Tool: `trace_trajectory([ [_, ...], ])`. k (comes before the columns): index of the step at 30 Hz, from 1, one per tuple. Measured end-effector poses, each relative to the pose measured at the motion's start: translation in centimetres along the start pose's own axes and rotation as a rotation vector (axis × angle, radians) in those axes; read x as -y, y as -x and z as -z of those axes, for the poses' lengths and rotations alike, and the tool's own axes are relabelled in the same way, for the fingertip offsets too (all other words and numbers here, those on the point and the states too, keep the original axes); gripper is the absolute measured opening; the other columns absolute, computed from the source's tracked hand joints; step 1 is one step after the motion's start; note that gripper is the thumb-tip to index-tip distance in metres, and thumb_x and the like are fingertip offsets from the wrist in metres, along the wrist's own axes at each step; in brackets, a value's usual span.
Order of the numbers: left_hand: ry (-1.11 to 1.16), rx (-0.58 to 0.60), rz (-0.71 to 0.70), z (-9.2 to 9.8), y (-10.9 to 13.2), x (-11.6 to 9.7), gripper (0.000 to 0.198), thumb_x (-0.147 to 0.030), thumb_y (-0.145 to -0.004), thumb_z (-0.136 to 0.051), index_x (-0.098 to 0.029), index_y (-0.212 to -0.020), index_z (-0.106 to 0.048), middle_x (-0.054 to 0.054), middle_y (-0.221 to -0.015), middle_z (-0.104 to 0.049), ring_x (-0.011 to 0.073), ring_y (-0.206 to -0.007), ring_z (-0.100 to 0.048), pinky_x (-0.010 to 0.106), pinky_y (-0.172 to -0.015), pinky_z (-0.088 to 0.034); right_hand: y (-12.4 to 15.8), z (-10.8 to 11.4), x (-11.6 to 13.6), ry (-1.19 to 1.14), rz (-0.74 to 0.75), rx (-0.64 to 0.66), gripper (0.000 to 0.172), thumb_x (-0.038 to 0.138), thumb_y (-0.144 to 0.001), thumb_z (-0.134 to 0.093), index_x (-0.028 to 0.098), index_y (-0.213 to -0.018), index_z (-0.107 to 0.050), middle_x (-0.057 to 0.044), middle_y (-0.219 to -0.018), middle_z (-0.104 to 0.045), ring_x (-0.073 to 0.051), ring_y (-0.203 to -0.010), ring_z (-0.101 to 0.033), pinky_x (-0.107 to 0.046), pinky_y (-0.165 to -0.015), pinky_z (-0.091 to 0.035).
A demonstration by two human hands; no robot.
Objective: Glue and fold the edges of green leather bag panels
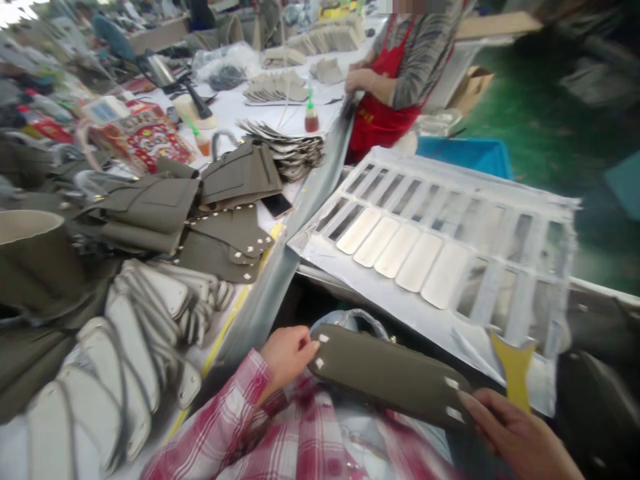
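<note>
Left hand (291, 355): pinches 1 end of olive, round-ended, leather-like strip (390, 375).
Right hand (515, 427): pinches opposite end.
Strip: apparently held flat, exposing 4 white patches (451, 383).

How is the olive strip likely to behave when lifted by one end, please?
The olive strip seems stiff, spanning left hand and right hand with little sag. It's probably light, looking thin and held by fingertips at its ends.
</note>
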State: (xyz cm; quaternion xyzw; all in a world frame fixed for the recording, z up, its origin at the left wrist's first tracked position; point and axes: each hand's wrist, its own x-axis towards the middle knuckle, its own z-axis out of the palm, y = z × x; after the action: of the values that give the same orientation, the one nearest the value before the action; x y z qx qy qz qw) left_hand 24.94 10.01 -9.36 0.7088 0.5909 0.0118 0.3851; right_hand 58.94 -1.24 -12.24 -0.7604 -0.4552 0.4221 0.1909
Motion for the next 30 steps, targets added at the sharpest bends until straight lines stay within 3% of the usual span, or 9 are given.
trace_trajectory([
  [4,-0.175,0.073,0.005,-0.1,-0.1,-0.2,0.031,-0.042,-0.086,-0.038,-0.02,-0.066,-0.047,-0.003,-0.058,-0.053,0.0147,-0.057,-0.051,0.027,-0.057,-0.036,0.4,0.4,1.4,-0.025,-0.026,-0.004,0.038,0.053,-0.076,-0.045,0.02,-0.056,-0.043,0.002,-0.046,-0.041,-0.011,-0.041,-0.037,-0.024,-0.039,-0.029],
  [6,-0.227,0.011,-0.012,-0.3,-0.7,0.3,0.027,-0.045,-0.085,-0.04,-0.02,-0.077,-0.048,-0.001,-0.067,-0.057,0.0164,-0.06,-0.055,0.029,-0.059,-0.041,0.2,0.5,1.1,-0.043,-0.034,-0.022,0.036,0.051,-0.076,-0.045,0.02,-0.057,-0.042,0.002,-0.048,-0.042,-0.011,-0.042,-0.036,-0.024,-0.04,-0.027],
  [10,-0.3,-0.235,-0.352,-0.8,-1.1,0.2,0.034,-0.037,-0.082,-0.043,-0.018,-0.109,-0.047,0.011,-0.117,-0.055,0.0248,-0.106,-0.055,0.039,-0.087,-0.046,0.2,0.7,0.3,-0.055,-0.025,-0.06,0.036,0.051,-0.073,-0.047,0.019,-0.056,-0.042,0.002,-0.05,-0.04,-0.01,-0.047,-0.034,-0.024,-0.044,-0.027],
  [14,-0.543,-0.326,-0.574,-2.4,-0.3,-3.7,0.038,-0.015,-0.081,-0.04,-0.02,-0.118,-0.048,0.009,-0.13,-0.049,0.0287,-0.118,-0.047,0.051,-0.1,-0.034,0.2,0.9,-0.3,-0.058,-0.01,-0.058,0.037,0.051,-0.072,-0.047,0.018,-0.055,-0.044,0.001,-0.051,-0.043,-0.011,-0.05,-0.036,-0.024,-0.048,-0.027],
  [16,-0.557,-0.289,-0.69,-4.1,-0.1,-6.8,0.04,-0.013,-0.082,-0.04,-0.02,-0.12,-0.046,0.009,-0.131,-0.05,0.0273,-0.12,-0.045,0.052,-0.103,-0.029,0.1,1.0,-0.6,-0.071,-0.013,-0.048,0.037,0.051,-0.072,-0.047,0.018,-0.055,-0.046,0.001,-0.051,-0.044,-0.011,-0.05,-0.036,-0.024,-0.048,-0.027],
  [18,-0.492,-0.142,-0.825,-6.3,-0.3,-9.7,0.046,-0.024,-0.085,-0.046,-0.017,-0.13,-0.038,0.011,-0.136,-0.045,0.0252,-0.126,-0.039,0.047,-0.107,-0.028,0.1,0.9,-0.8,-0.086,-0.021,-0.039,0.036,0.049,-0.072,-0.048,0.018,-0.056,-0.047,0.001,-0.051,-0.045,-0.011,-0.05,-0.037,-0.024,-0.047,-0.026],
  [21,-0.434,0.05,-0.905,-9.9,-1.6,-12.8,0.083,-0.052,-0.075,-0.061,-0.012,-0.138,-0.026,0.016,-0.141,-0.038,0.0293,-0.129,-0.035,0.047,-0.107,-0.029,0.0,0.9,-1.1,-0.092,-0.023,-0.045,0.034,0.047,-0.074,-0.05,0.017,-0.057,-0.049,0.001,-0.05,-0.047,-0.01,-0.048,-0.037,-0.023,-0.045,-0.025],
  [25,-0.421,0.068,-0.836,-12.9,-3.3,-14.1,0.087,-0.055,-0.065,-0.069,-0.012,-0.133,-0.035,0.017,-0.133,-0.047,0.0317,-0.121,-0.043,0.047,-0.103,-0.031,0.1,1.1,-1.2,-0.101,-0.003,-0.038,0.032,0.042,-0.075,-0.052,0.017,-0.056,-0.05,0.001,-0.049,-0.049,-0.01,-0.047,-0.04,-0.022,-0.044,-0.026],
  [30,-0.391,0.043,-0.789,-13.3,-3.5,-14.6,0.073,-0.049,-0.062,-0.07,-0.013,-0.12,-0.045,0.014,-0.118,-0.055,0.0303,-0.108,-0.05,0.044,-0.095,-0.036,0.2,1.6,-1.0,-0.079,0.007,-0.003,0.031,0.036,-0.079,-0.054,0.016,-0.055,-0.051,0.001,-0.048,-0.05,-0.01,-0.046,-0.041,-0.022,-0.043,-0.025],
])
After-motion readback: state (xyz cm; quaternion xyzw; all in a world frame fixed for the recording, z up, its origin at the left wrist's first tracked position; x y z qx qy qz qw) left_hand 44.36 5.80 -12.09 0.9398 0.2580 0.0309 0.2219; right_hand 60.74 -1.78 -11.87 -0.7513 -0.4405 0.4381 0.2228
